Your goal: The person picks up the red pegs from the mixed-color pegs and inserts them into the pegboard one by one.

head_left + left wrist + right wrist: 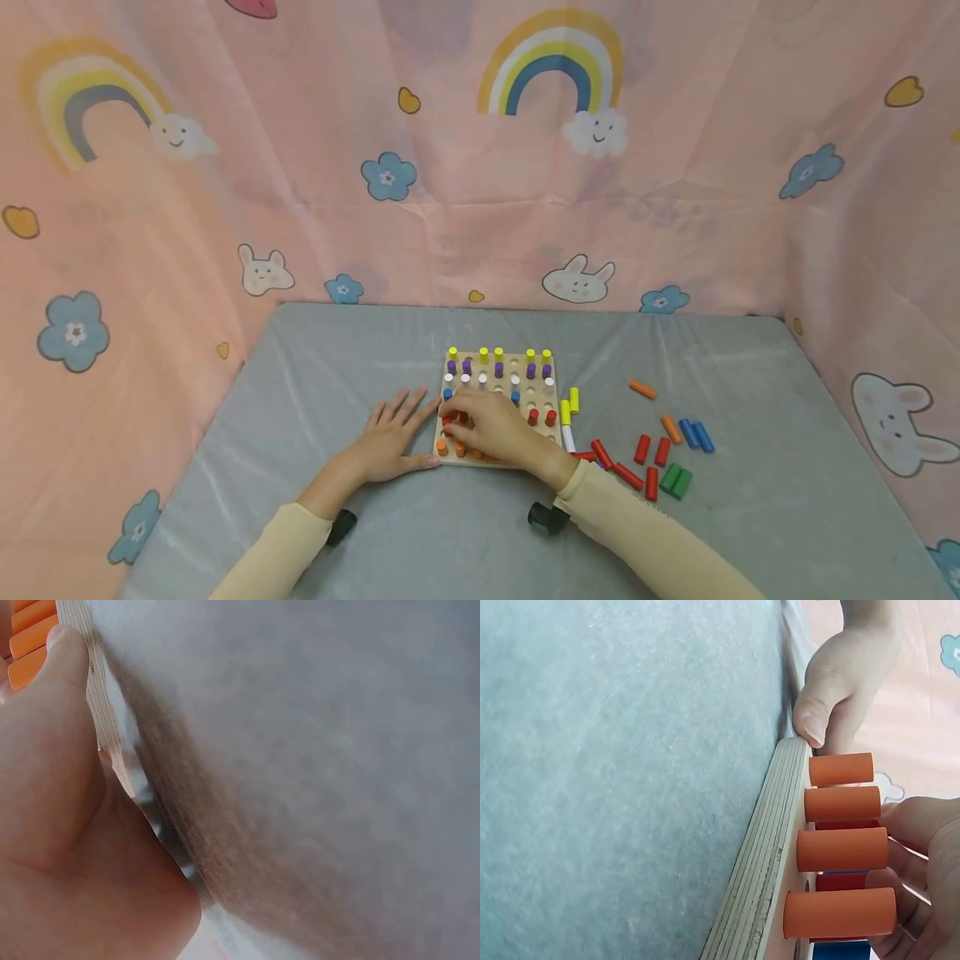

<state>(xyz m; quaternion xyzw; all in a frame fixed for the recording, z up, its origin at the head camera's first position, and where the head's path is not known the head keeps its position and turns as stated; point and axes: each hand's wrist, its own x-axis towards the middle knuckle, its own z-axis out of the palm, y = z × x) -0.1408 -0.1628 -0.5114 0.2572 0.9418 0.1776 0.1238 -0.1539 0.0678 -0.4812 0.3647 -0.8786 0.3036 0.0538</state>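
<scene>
A wooden pegboard (553,408) carries rows of yellow, purple, white, blue, red and orange pegs. My left hand (393,442) lies with fingers spread along the board's left side, thumb at its near left corner; the left wrist view shows that thumb (66,664) against the plywood edge beside the orange pegs (34,643). Over the board's left half, my right hand (487,425) pinches a red peg (447,422) at the left end of the red row. From the right wrist, its fingers show behind standing orange pegs (841,849), partly hiding the red ones.
Right of the board lie loose pegs: yellow (574,400), white (567,438), several red (627,476), green (681,483), blue (703,437) and orange (642,389). A grey cloth (337,333) covers the table. Pink printed curtains (465,233) stand behind and at both sides.
</scene>
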